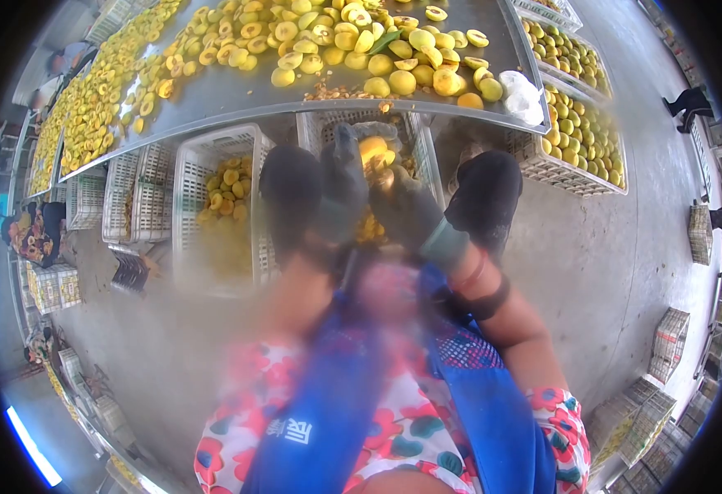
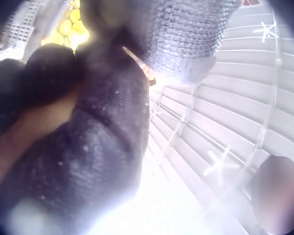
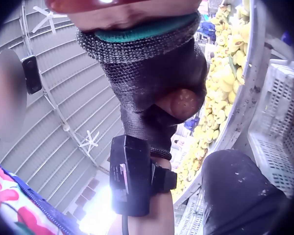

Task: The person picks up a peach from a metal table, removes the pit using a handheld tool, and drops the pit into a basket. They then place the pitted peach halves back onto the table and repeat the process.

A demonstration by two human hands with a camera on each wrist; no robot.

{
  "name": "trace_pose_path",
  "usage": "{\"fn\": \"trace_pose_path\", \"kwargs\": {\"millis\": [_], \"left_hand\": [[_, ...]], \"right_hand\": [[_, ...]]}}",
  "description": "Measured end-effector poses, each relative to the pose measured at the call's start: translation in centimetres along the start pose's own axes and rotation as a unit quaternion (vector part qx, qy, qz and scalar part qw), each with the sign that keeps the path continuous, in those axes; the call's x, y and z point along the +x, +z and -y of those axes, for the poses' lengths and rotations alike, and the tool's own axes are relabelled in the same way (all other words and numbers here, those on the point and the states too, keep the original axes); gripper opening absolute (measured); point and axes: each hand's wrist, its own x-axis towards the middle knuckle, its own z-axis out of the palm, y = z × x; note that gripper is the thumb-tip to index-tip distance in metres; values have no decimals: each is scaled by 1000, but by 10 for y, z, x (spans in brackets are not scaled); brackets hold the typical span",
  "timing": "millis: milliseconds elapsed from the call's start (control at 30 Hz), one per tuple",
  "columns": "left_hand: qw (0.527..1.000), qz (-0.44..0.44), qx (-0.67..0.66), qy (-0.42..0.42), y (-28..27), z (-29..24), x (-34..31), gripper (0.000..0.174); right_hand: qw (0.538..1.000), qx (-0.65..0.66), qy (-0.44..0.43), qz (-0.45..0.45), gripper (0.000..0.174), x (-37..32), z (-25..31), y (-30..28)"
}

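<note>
Both gloved hands meet in front of my lap, just below the table's edge. My left hand (image 1: 343,185) curls round a yellow peach (image 1: 374,151) and holds it up. My right hand (image 1: 406,210) is pressed against it from the lower right, fingers curled on the same fruit. In the right wrist view the right hand (image 3: 152,78) is a closed dark fist with a brown, pitted round spot (image 3: 185,104) in it; what that spot is I cannot tell. In the left wrist view, orange flesh (image 2: 139,61) shows between the left hand (image 2: 103,147) and the other glove.
A steel table (image 1: 237,99) heaped with peach halves (image 1: 311,41) runs across the top. White crates (image 1: 221,206) with fruit stand under it, more crates (image 1: 579,140) at the right. My dark knees (image 1: 291,189) flank the hands. Concrete floor spreads to the right.
</note>
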Motion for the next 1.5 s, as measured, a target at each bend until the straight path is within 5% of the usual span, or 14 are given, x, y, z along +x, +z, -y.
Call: {"fn": "trace_pose_path", "kwargs": {"millis": [167, 367, 433, 533, 633, 767, 833, 900, 1133, 1200, 1333, 1400, 1433, 1500], "left_hand": [[993, -49, -51, -98, -1, 8, 7, 61], [994, -11, 91, 60, -1, 7, 4, 66], [998, -9, 46, 39, -2, 8, 5, 62], [999, -20, 7, 27, -3, 10, 5, 60], [999, -4, 12, 45, -4, 11, 4, 61], [989, 28, 38, 143, -3, 18, 7, 67], [995, 38, 14, 90, -8, 17, 9, 68], [998, 44, 3, 50, -11, 15, 8, 69], [998, 50, -30, 17, -13, 17, 8, 72], [998, 52, -41, 17, -14, 19, 8, 73], [995, 86, -16, 47, -23, 24, 10, 72], [995, 82, -15, 49, -23, 25, 10, 70], [996, 74, -31, 44, -21, 26, 12, 68], [995, 83, -35, 43, -22, 29, 12, 68]], "right_hand": [[999, 17, 37, 1, 27, -1, -7, 9], [899, 379, 221, 21, 27, 2, 5, 7], [990, 113, 90, 4, 27, 0, -2, 10], [989, 62, 131, 25, 26, 2, 8, 6], [931, 256, 247, 86, 22, 12, 32, -13], [768, 547, 315, 108, 18, 10, -5, 3], [689, 628, 322, 162, 17, 7, -16, 0], [684, 643, 285, 194, 16, 2, -15, -5], [863, 386, 265, 187, 14, 10, 35, -29], [830, 447, 273, 192, 13, 8, 30, -25], [608, 690, 314, 234, 14, 3, 0, -17], [692, 643, 262, 196, 15, -1, -1, -9], [789, 562, 204, 144, 16, -5, 4, 5], [848, 479, 186, 128, 17, -8, 8, 5]]}}
